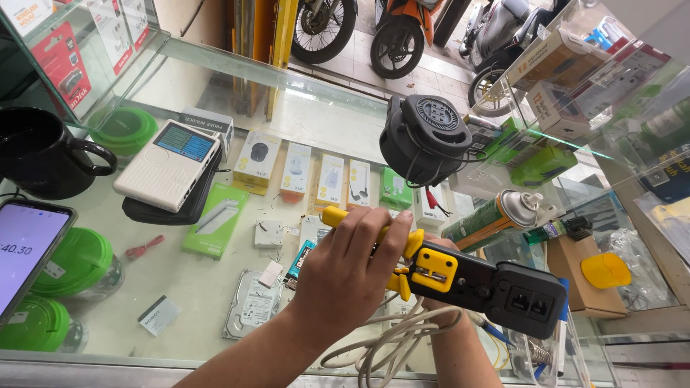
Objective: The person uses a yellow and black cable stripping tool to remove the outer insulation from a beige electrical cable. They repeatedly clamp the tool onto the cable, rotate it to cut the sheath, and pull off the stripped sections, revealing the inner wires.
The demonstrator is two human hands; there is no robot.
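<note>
a black-and-yellow crimping tool (460,276) is held above the glass counter (215,287), its long axis running from the yellow handle tips at upper left, near the middle of the view, down to the blocky black head at lower right, where two square sockets face the camera. the left hand (352,276) is clenched around the yellow handles, fingers wrapped over the top and knuckles turned toward the lens, so the head is seen to lie to the right of and slightly below that grip. the right hand (438,305) is mostly hidden beneath the tool; only part of it and the forearm below are shown, and whether it is closed on the tool or on the cable cannot be told. a loose pale cable (392,341) is looped just under the handles, between the two forearms, and its end cannot be followed to the head. of the two hands, the left is the one plainly seated on the handles, while the right is placed nearer the head. a small black fan (424,136) is seen behind and above the tool, apart from it, and a spray can (496,215) lies just beyond the head. a white cable tester (169,165) and a black mug (39,151) are set well away to the left.
</note>
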